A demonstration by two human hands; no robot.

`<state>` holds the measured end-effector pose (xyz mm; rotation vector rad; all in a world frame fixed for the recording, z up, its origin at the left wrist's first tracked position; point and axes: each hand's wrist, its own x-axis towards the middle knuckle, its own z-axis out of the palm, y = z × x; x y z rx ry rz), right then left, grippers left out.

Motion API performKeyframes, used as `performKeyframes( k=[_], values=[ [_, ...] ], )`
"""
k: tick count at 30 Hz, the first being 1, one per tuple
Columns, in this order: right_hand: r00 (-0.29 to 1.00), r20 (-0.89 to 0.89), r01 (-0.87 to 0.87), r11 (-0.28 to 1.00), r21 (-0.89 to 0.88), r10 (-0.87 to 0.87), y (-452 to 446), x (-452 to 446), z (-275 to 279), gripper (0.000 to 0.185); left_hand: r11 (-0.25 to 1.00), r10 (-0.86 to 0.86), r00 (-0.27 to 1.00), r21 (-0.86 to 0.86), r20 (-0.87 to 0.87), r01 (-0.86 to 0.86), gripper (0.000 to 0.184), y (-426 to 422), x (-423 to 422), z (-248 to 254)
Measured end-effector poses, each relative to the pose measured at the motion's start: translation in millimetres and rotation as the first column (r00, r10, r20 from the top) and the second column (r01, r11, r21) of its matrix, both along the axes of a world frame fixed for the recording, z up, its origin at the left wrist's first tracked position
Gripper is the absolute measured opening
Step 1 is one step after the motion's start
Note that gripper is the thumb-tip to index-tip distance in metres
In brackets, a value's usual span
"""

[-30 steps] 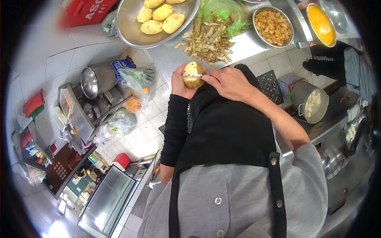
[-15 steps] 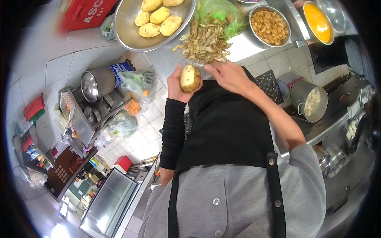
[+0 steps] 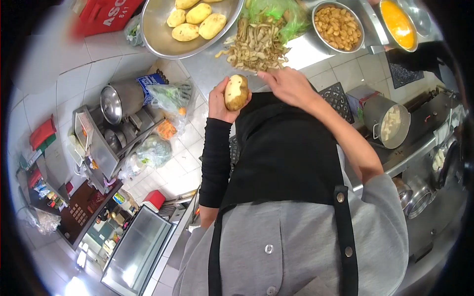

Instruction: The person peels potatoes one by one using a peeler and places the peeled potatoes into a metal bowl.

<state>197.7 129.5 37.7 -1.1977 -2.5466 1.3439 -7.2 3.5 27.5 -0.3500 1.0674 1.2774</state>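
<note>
My left hand (image 3: pixel 217 104), above a black sleeve, is closed round a partly peeled potato (image 3: pixel 236 93). Pale flesh shows on its upper part, while brown skin covers the lower end and right side. To the right, my right hand (image 3: pixel 289 85) is closed on a peeler (image 3: pixel 253 72), mostly hidden by the fingers and apart from the potato. A heap of potato peelings (image 3: pixel 256 47) lies on the metal table (image 3: pixel 201 73) just beyond both hands. Several peeled potatoes (image 3: pixel 199 13) rest in a large steel bowl (image 3: pixel 148 37) at the upper left.
A green plastic bag (image 3: pixel 291 24) lies behind the peelings. Right of it stand a bowl of brown chunks (image 3: pixel 337 28) and a bowl of orange liquid (image 3: pixel 398 27). A pot with pale pieces (image 3: pixel 392 127) is on the right; bagged vegetables (image 3: pixel 154 154) are on the left.
My right hand and the peeler have moved up and slightly right, away from the potato. The potato has turned a little in my left hand, showing more skin on its right.
</note>
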Motion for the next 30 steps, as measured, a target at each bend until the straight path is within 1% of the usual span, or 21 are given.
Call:
performKeyframes(
  k=[1, 3, 4, 5, 6, 7, 10, 11, 12, 14, 15, 17, 19, 21, 22, 23, 24, 25, 28, 29, 30],
  values=[
    [0.999, -0.035, -0.017, 1.0, 0.022, 0.018, -5, 1, 10, 0.053, 0.999, 0.039, 0.998, 0.013, 0.045, -0.039, 0.042, -1, 0, -5],
    [0.991, -0.12, -0.049, 0.998, 0.033, 0.053, -14, 0, 29, 0.054, 0.998, 0.028, 0.997, 0.048, 0.066, -0.031, 0.039, -1, 0, -7],
    [0.989, -0.121, -0.083, 0.996, 0.03, 0.086, -17, -2, 35, 0.054, 0.998, 0.018, 0.997, 0.059, 0.077, -0.023, 0.038, -1, 1, -6],
    [0.986, -0.12, -0.116, 0.993, 0.026, 0.119, -21, -2, 40, 0.054, 0.999, 0.027, 1.0, -0.026, 0.01, -0.026, 0.04, 1, 6, -7],
    [0.982, -0.117, -0.15, 0.989, 0.022, 0.151, -23, -1, 41, 0.054, 1.0, -0.006, 1.0, -0.002, 0.008, 0.006, 0.04, 1, 7, -5],
    [0.976, -0.157, -0.147, 0.989, 0.028, 0.15, -23, -1, 35, 0.055, 0.999, -0.038, 0.999, 0.023, 0.005, 0.038, 0.041, 0, 7, -3],
    [0.996, -0.054, -0.066, 0.997, 0.049, 0.068, -6, -6, 0, 0.054, 0.99, -0.122, 0.992, 0.074, 0.037, 0.119, 0.044, -9, -6, -11],
    [0.988, 0.121, -0.114, 0.984, 0.134, 0.098, 10, -4, -18, 0.054, 0.985, -0.151, 0.987, 0.09, 0.054, 0.146, 0.045, -10, -10, -15],
    [0.979, 0.171, -0.132, 0.986, 0.103, 0.113, 20, 1, -46, 0.055, 0.985, -0.161, 0.986, 0.073, 0.03, 0.159, 0.047, -6, -9, -9],
    [0.998, 0.059, 0.035, 0.998, 0.05, -0.038, 16, 2, -42, 0.055, 0.987, -0.156, 0.987, 0.03, -0.024, 0.157, 0.05, -6, -6, 8],
    [0.998, 0.04, 0.043, 0.999, 0.009, -0.044, 11, 1, -29, 0.055, 0.993, -0.115, 0.993, 0.023, -0.021, 0.116, 0.053, -8, -7, 3],
    [0.998, 0.018, 0.066, 0.995, -0.068, -0.065, 5, 2, 11, 0.054, 0.998, -0.062, 0.997, -0.001, 0.037, 0.063, 0.054, -11, -4, 1],
    [0.998, -0.07, 0.006, 0.998, -0.055, -0.01, -2, 1, 26, 0.055, 0.999, -0.032, 0.996, 0.039, 0.086, 0.029, 0.051, -4, -4, -4],
    [0.986, -0.164, -0.041, 0.998, -0.04, 0.034, -14, -2, 33, 0.053, 0.999, 0.013, 0.997, 0.035, 0.076, -0.015, 0.046, 2, -3, -5],
    [0.985, -0.162, -0.062, 0.998, -0.022, 0.057, -18, -4, 32, 0.053, 0.999, 0.034, 0.997, 0.028, 0.076, -0.036, 0.044, 4, 2, -4],
    [0.984, -0.157, -0.083, 0.997, -0.004, 0.082, -23, -5, 31, 0.053, 0.998, 0.037, 0.998, -0.051, -0.048, -0.039, 0.043, 8, 9, -1],
    [0.983, -0.153, -0.104, 0.994, 0.022, 0.106, -24, -5, 29, 0.053, 1.0, -0.008, 1.0, -0.011, -0.008, 0.008, 0.043, 8, 9, -2],
    [0.982, -0.172, -0.083, 0.997, 0.0, 0.082, -22, -5, 23, 0.055, 0.998, -0.056, 0.998, 0.03, 0.028, 0.055, 0.044, 8, 7, -3],
    [0.99, 0.122, -0.076, 0.996, 0.041, 0.071, 9, -13, -25, 0.057, 0.983, -0.155, 0.972, 0.121, 0.175, 0.136, 0.045, -1, 7, -4],
    [0.99, 0.127, -0.053, 0.999, -0.003, 0.053, 19, -11, -39, 0.059, 0.974, -0.198, 0.954, 0.151, 0.226, 0.166, 0.045, 1, 6, -4],
    [0.996, 0.087, 0.009, 1.0, -0.016, -0.008, 18, -11, -35, 0.058, 0.982, -0.158, 0.964, 0.139, 0.216, 0.13, 0.046, 3, 7, -3]
  ],
)
